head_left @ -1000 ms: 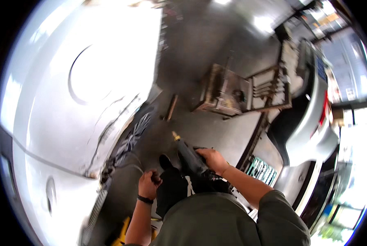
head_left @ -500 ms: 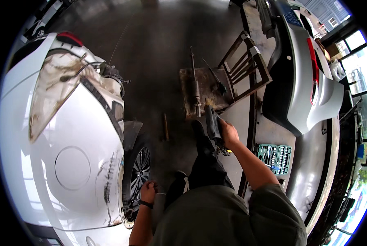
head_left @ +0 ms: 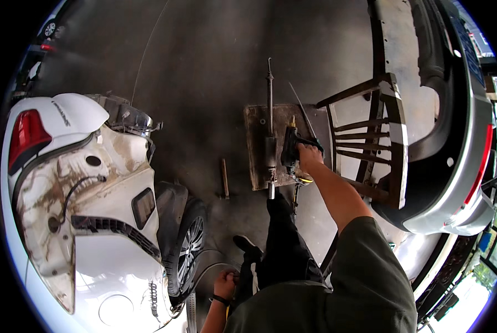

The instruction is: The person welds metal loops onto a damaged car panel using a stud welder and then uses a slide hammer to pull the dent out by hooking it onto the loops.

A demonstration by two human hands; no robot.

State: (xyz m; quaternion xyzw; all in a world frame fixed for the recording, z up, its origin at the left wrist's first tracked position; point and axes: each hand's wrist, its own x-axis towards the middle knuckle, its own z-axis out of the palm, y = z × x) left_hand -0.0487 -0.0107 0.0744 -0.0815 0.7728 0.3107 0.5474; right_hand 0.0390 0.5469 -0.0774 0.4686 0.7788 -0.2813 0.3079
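Note:
My right hand (head_left: 310, 156) is closed around a black gun-shaped tool (head_left: 290, 145) with a brass-coloured tip, over the worn wooden seat (head_left: 255, 125) of a chair. A slide hammer (head_left: 270, 147) lies along that seat, its ends jutting past the edges. Beside the tool a thin rod (head_left: 300, 102) slants across the seat, its lower end hidden near my hand. Low on the left, my left hand (head_left: 225, 285) is curled closed by my leg, close to a looping dark cable (head_left: 205, 265). What its fingers hold, if anything, does not show.
A damaged white car (head_left: 109, 277) with its rear corner stripped stands on the left, its wheel (head_left: 190, 244) near my left arm. A wooden-handled hammer (head_left: 224, 177) stands or lies on the floor. The chair back (head_left: 370, 133) and a silver bumper (head_left: 476, 183) are on the right.
My right hand has carried the gun-shaped tool forward over the chair seat. My left hand has shifted right and lower. The view has turned, bringing the chair and car's rear corner lower.

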